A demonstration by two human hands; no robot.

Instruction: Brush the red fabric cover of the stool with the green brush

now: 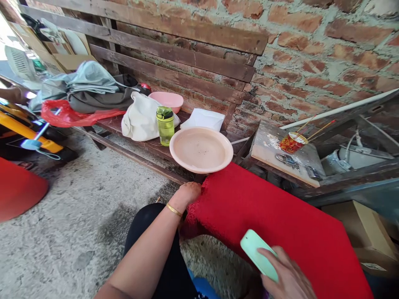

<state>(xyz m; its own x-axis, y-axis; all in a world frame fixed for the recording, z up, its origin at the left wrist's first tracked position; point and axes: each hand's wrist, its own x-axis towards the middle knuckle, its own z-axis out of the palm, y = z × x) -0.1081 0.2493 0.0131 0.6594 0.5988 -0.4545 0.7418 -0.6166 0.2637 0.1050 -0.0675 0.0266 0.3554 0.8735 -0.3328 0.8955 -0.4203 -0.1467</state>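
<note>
My right hand (288, 272) grips a mint-green scrub brush (259, 254) above the red cloth (268, 211); the brush's underside is hidden. The cloth is spread long and flat, with a fuzzy, darker left end that hangs down. At that end my left hand (190, 192), with a gold bangle at the wrist, is closed on the cloth's edge, its fingertips mostly out of sight. Just beyond the left hand, a pale pink basin (202, 150) of water with dark specks stands at the end of the bench.
On the wooden bench (143, 145) are a green bottle (165, 126), a white bag (141, 118), a pink bowl (168, 99) and folded grey cloth (93, 89). A red patterned cup (292, 142) with sticks stands on a board at right. A cardboard box (358, 232) sits below.
</note>
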